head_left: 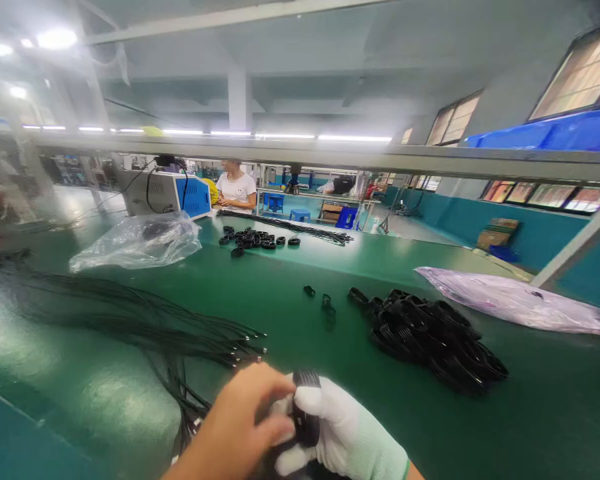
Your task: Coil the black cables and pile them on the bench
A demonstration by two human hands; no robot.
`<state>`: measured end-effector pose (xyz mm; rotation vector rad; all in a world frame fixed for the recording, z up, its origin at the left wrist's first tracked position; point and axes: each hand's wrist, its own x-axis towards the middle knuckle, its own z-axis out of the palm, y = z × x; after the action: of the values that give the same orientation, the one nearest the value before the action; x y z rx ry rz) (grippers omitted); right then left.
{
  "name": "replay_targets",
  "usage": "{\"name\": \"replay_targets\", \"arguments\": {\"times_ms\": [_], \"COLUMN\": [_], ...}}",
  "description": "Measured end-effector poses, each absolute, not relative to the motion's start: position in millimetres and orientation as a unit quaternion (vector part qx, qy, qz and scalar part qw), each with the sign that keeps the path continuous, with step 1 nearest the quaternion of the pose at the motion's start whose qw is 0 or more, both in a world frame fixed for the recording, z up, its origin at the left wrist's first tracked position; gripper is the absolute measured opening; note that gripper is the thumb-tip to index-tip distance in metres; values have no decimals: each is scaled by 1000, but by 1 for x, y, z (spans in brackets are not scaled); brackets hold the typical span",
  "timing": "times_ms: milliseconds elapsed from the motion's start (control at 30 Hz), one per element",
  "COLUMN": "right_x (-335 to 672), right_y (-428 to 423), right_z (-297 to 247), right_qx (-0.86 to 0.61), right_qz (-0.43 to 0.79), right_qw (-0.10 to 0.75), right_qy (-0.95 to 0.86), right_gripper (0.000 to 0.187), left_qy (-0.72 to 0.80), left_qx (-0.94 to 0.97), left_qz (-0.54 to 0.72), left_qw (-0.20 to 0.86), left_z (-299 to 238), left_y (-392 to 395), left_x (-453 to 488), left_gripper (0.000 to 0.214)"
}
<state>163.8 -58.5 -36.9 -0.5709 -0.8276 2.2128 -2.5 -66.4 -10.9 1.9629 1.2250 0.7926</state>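
Note:
My right hand (347,427), in a white knit glove, grips a small coil of black cable (307,427) at the bottom middle, with its thumb over the front. My left hand (245,420) is bare and slightly blurred. Its thumb and forefinger close on the left side of the same coil; its other fingers are mostly hidden. Left of my hands lies a long bundle of straight black cables (180,320) with small metallic connector ends. A heap of black coiled cables (430,337) rests on the green table to the right.
Small black loops (326,301) lie beyond my hands, and more coils (250,238) sit farther back near a clear plastic bag (140,243). A pinkish plastic bag (515,300) is at right. A shelf beam (300,152) crosses above the table. Another person (236,188) is behind it.

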Motion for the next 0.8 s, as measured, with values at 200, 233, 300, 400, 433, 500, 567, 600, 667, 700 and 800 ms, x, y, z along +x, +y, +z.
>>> {"name": "replay_targets", "arguments": {"times_ms": [200, 233, 300, 400, 433, 500, 567, 600, 667, 700, 800], "right_x": [160, 159, 157, 157, 158, 163, 172, 176, 185, 188, 194], "right_y": [-61, -61, -61, -60, -59, -56, -53, -52, -52, -53, -56], "right_z": [-37, -37, -38, -36, -35, -33, -30, -28, -24, -22, -19], "right_qx": [-264, -268, -274, -290, -298, -306, -310, -315, -310, -297, -251], "right_qz": [835, 829, 817, 803, 796, 780, 770, 772, 791, 800, 798], "right_qw": [306, 310, 316, 313, 318, 326, 314, 309, 321, 342, 392], "right_qy": [-374, -381, -397, -416, -421, -438, -461, -458, -418, -393, -383], "right_gripper": [25, 23, 19, 16, 14, 11, 12, 16, 29, 35, 45], "left_qy": [556, 570, 591, 601, 603, 588, 533, 503, 469, 469, 473], "left_qx": [715, 712, 699, 676, 670, 674, 699, 711, 729, 737, 764], "left_qz": [289, 285, 284, 292, 296, 301, 276, 256, 230, 232, 258], "left_qw": [311, 294, 284, 311, 317, 331, 388, 420, 442, 427, 355], "left_z": [-3, -6, -13, -23, -25, -25, -23, -20, -16, -15, -21], "left_y": [-49, -48, -49, -52, -52, -47, -32, -21, 8, 24, 62], "left_x": [5, 9, 16, 24, 24, 21, 14, 11, 11, 16, 51], "left_gripper": [20, 20, 20, 15, 14, 13, 12, 12, 12, 10, 7]}}
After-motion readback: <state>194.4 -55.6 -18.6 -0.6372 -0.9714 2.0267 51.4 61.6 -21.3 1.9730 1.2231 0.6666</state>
